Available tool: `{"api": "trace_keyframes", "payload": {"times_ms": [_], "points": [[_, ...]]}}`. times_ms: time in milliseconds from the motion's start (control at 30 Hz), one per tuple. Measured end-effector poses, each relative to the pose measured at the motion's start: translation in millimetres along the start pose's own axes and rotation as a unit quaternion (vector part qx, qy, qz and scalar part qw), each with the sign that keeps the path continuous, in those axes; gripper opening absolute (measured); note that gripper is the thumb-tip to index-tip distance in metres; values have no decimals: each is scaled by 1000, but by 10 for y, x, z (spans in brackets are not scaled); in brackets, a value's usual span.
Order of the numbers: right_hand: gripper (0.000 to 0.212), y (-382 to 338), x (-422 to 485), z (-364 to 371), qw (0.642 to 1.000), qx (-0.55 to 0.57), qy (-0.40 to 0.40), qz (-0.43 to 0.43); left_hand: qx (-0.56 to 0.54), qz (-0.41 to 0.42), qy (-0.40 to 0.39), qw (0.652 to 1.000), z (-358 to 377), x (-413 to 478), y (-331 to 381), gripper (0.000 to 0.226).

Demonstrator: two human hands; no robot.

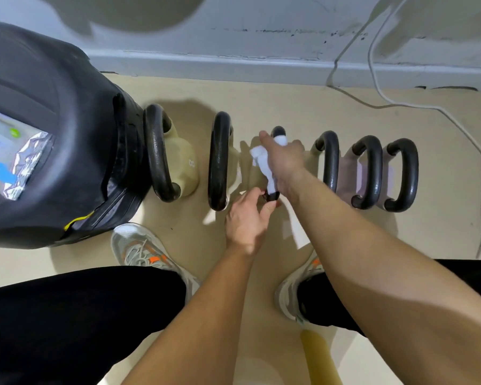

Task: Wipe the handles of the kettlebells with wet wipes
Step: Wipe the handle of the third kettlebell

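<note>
Several kettlebells with black handles stand in a row on the beige floor along the wall. My right hand [285,159] grips a white wet wipe [263,159] wrapped around the handle of the third kettlebell [278,132] from the left; most of that handle is hidden by the hand and wipe. My left hand [247,218] pinches the near end of the same handle. The cream kettlebell [185,159] and the second handle [220,159] lie to the left. Three more handles [331,159] stand to the right.
A big black bag-like object [53,140] with a foil wipe packet [17,159] on top stands at the left. White cables [456,126] trail over the floor at the right. My two shoes [142,251] sit near the row. A yellowish object [320,357] lies at the bottom.
</note>
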State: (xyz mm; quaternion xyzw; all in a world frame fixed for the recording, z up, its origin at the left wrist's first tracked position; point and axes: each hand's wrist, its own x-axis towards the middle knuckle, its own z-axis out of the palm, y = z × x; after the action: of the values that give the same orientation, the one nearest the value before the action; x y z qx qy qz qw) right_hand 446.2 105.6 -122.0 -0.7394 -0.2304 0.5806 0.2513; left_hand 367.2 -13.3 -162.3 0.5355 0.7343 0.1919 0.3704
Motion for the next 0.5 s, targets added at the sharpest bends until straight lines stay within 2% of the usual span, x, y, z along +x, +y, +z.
{"api": "trace_keyframes", "payload": {"times_ms": [100,233,333,367,500], "points": [[47,299,-139,-38,998,-35,-5,-61,-38,-35,-9,999,-13,17,49,23],[57,409,-168,30,990,-73,59,-107,-183,-101,-76,975,-82,53,56,20],[74,507,-214,136,974,-129,111,-151,-186,-113,-88,972,-131,71,20,22],[74,529,-220,162,970,-132,125,-158,-183,-117,-81,973,-158,57,42,21],[51,597,-337,161,950,-163,169,-203,-210,-138,-75,965,-136,-17,10,26]]}}
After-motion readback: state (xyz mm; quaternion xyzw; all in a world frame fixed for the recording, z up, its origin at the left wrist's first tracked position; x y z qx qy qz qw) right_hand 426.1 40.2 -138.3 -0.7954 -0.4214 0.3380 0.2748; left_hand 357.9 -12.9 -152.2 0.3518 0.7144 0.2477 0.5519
